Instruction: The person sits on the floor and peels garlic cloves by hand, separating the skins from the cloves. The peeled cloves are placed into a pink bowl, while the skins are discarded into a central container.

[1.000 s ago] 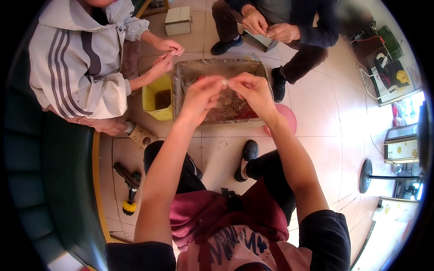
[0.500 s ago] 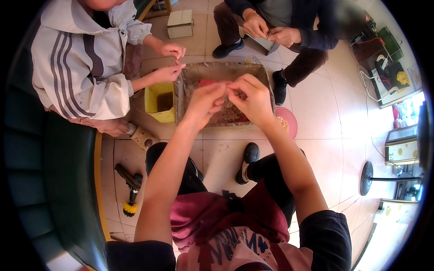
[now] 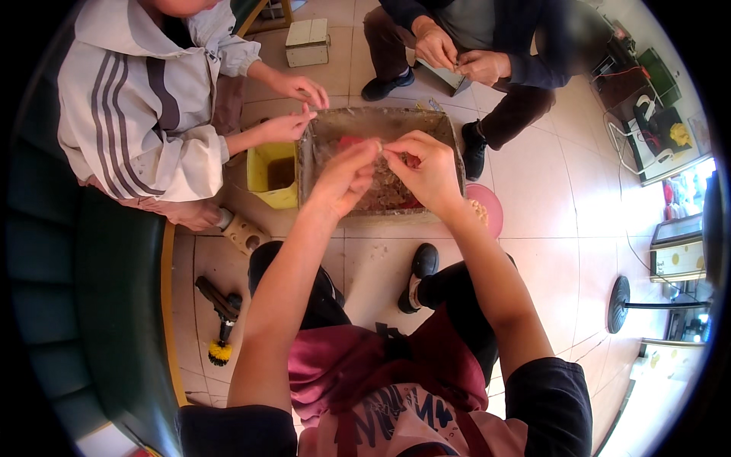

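Over a worn, rectangular bin my two hands meet, their fingertips nearly touching. My left hand is closed with thumb and fingers pinched, slightly blurred. In a pinch as well, my right hand presses thumb and forefinger together beside it. Something small and pale seems to sit between the fingertips, too small to name. Below them, loose brownish scraps and some red patches lie in the bin, partly hidden by my hands. At the bin's right side a pink round dish holds several small pale pieces.
A yellow bucket with brownish contents stands left of the bin. Two people sit across, a striped-sleeved one and a dark-sleeved one, both handling small things. A yellow brush tool, a box and a green bench are around.
My left hand has shifted slightly at the fingertips and blurs, while my right stays pinched. The striped-sleeved person's upper hand has spread its fingers and moved a little right.
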Demonstrator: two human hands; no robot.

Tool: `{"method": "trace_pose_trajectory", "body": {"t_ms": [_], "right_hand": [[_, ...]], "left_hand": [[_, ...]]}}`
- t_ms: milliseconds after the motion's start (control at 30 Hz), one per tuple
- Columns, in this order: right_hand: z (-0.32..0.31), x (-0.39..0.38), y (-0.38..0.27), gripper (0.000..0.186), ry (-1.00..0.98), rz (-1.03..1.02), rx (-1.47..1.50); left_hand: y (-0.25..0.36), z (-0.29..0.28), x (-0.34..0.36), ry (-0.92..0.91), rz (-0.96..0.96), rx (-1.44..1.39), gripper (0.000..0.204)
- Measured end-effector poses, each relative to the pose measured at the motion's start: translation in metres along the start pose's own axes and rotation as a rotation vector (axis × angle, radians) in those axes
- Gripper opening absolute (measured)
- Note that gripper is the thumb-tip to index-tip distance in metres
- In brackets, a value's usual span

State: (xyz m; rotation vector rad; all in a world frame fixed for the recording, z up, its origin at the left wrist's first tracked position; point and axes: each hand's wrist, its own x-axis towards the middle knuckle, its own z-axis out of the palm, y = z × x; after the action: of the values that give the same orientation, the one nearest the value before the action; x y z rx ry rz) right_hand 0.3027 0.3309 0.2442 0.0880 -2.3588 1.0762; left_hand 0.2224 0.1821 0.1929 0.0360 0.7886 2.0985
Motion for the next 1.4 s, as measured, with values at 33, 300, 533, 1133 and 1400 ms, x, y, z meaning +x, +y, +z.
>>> {"method": "trace_pose_trajectory", "body": {"t_ms": [33,300,533,1133,1400], "right_hand": [[0.001,0.000,-0.001,0.010,-0.003,0.014,0.015],[-0.006,0.010,0.010,0.009,0.201,0.029,-0.063],[-0.012,0.007,-0.001,0.014,0.001,0.088,0.049],[0.004,0.002,-0.003,0.010,0.021,-0.042,-0.066],[0.001,0.008,0.000,0.012,0.089,-0.135,-0.188]], "left_hand": [[0.000,0.000,-0.001,0.006,0.005,0.022,0.028],[0.000,0.013,-0.009,-0.001,-0.018,0.117,0.030],[0.005,0.008,-0.010,-0.009,-0.039,-0.045,0.028],[0.001,0.009,-0.009,0.069,0.017,0.119,0.028],[0.004,0.020,-0.015,0.084,0.081,0.310,0.034]]}}
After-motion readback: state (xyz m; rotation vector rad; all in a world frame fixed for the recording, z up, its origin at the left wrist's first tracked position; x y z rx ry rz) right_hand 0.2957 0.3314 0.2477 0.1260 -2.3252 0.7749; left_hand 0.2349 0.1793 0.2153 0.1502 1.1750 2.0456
